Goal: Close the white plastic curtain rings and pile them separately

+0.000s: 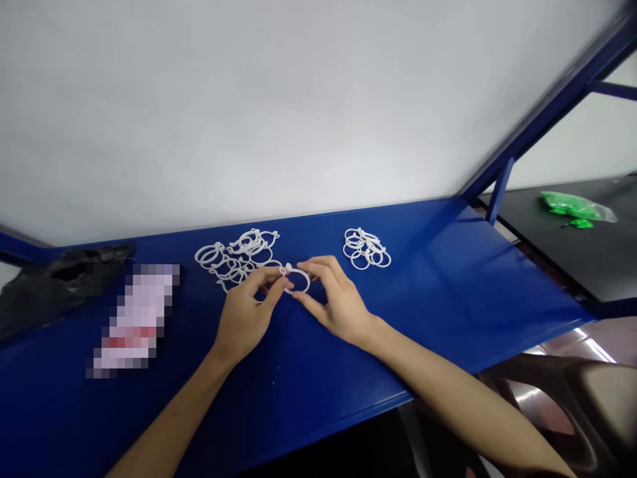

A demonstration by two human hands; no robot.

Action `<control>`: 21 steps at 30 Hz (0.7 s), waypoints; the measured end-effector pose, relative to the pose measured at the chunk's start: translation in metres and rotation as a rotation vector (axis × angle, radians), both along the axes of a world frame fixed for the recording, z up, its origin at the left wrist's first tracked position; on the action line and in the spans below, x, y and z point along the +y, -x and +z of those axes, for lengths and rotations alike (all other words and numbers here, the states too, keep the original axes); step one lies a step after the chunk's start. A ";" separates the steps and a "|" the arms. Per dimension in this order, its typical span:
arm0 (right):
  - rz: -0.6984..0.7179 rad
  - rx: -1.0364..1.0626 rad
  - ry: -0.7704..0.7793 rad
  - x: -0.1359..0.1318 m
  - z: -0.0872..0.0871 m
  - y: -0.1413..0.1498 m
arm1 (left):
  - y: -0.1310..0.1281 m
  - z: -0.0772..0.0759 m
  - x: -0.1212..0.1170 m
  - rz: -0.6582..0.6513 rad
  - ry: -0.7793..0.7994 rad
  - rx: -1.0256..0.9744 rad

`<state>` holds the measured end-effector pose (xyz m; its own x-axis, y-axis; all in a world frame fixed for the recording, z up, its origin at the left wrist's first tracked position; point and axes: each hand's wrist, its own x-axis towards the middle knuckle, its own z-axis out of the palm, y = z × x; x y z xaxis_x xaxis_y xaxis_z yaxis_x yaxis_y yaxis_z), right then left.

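From here, the left hand and right hand pinch a thin white plastic ring over the glossy blue bench, near a tangled white ring pile; uneven finger pressure could bend it or flick it away.

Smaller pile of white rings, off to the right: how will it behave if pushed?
Probably slides and spreads: the overlapping rings lie on a smooth, shiny tabletop. Thin but round, each looks light and fairly stiff.
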<state>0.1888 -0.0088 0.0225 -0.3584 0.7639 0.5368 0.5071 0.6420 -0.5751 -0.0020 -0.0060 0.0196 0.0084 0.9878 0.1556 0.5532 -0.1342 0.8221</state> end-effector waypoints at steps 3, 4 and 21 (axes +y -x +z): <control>-0.023 0.088 0.032 0.000 -0.002 0.000 | 0.001 0.003 -0.001 0.006 0.001 -0.043; -0.029 0.105 0.052 0.000 -0.003 0.001 | 0.000 0.004 -0.001 -0.001 -0.017 -0.043; 0.085 0.217 0.158 -0.008 -0.012 0.006 | -0.006 -0.003 -0.007 -0.023 -0.299 0.062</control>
